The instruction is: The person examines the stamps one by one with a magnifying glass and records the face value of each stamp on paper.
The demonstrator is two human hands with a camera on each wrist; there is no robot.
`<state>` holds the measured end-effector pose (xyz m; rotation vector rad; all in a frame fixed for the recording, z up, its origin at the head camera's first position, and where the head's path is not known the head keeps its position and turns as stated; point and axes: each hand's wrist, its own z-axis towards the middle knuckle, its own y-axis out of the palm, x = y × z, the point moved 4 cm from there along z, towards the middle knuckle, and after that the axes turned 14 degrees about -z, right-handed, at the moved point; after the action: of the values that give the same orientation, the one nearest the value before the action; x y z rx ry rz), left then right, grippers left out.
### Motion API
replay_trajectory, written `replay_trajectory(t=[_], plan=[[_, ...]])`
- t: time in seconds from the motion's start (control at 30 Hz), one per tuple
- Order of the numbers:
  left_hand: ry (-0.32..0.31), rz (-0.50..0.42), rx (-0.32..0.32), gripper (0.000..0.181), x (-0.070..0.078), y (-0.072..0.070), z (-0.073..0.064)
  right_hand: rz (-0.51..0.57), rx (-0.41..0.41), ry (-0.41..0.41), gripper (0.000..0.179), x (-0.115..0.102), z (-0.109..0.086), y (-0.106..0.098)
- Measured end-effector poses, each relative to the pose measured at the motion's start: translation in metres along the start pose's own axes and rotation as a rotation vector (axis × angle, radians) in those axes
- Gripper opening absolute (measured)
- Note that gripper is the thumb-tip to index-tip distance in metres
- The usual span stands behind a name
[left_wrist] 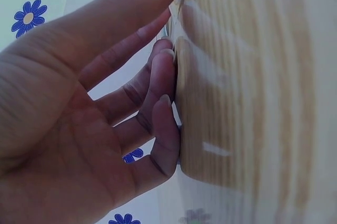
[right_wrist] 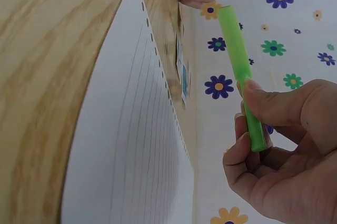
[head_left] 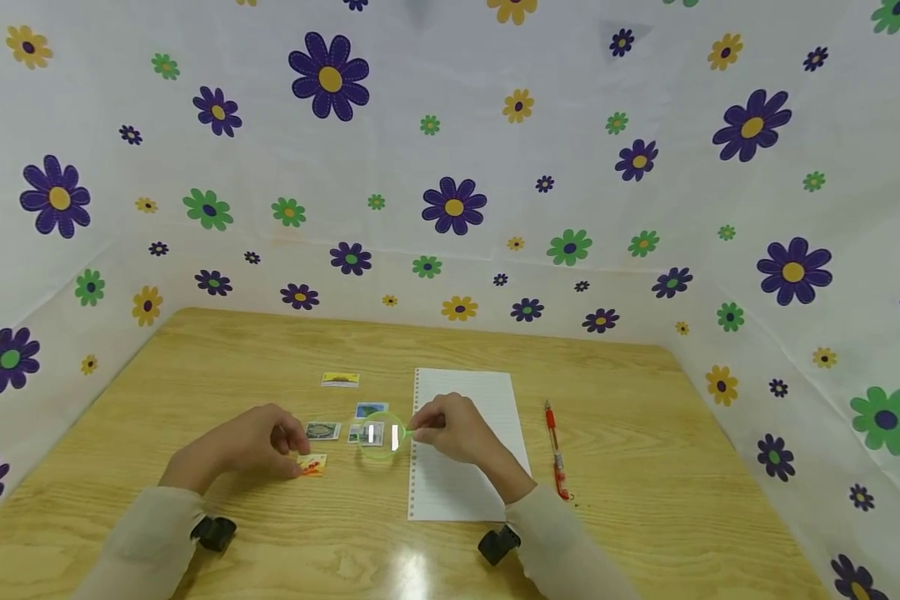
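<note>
A small yellow-and-orange stamp (head_left: 312, 466) is at the fingertips of my left hand (head_left: 251, 442), which pinches its left edge at the tabletop. In the left wrist view the fingers of that hand (left_wrist: 126, 103) are bent against the wood. My right hand (head_left: 456, 427) grips a green magnifying glass (head_left: 382, 435) by its short handle, with the lens over a grey stamp (head_left: 366, 433). Edge-on, the magnifying glass (right_wrist: 239, 50) shows between thumb and fingers in the right wrist view. Around these lie a dark greenish stamp (head_left: 322, 431) and a blue one (head_left: 371, 409).
Farther back lies a yellow stamp (head_left: 341, 380). Lined, punched paper (head_left: 457, 492) lies beneath the right hand, and a red pen (head_left: 555, 450) is to its right. Flower-printed cloth (head_left: 390, 167) walls the wooden table (head_left: 630, 433) at the back and sides.
</note>
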<state>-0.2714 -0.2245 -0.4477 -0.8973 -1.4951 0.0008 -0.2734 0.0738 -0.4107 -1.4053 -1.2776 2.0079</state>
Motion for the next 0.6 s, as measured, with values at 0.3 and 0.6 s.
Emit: replay_trajectory(t=[0.3, 0.6], plan=[[-0.036, 0.015, 0.009, 0.02, 0.001, -0.002, -0.002, 0.001, -0.008, -0.019, 0.006, -0.011, 0.002, 0.008], [-0.019, -0.017, 0.0, 0.02, 0.001, 0.0, 0.0, -0.001, -0.023, -0.024, 0.007, -0.022, 0.003, 0.014]])
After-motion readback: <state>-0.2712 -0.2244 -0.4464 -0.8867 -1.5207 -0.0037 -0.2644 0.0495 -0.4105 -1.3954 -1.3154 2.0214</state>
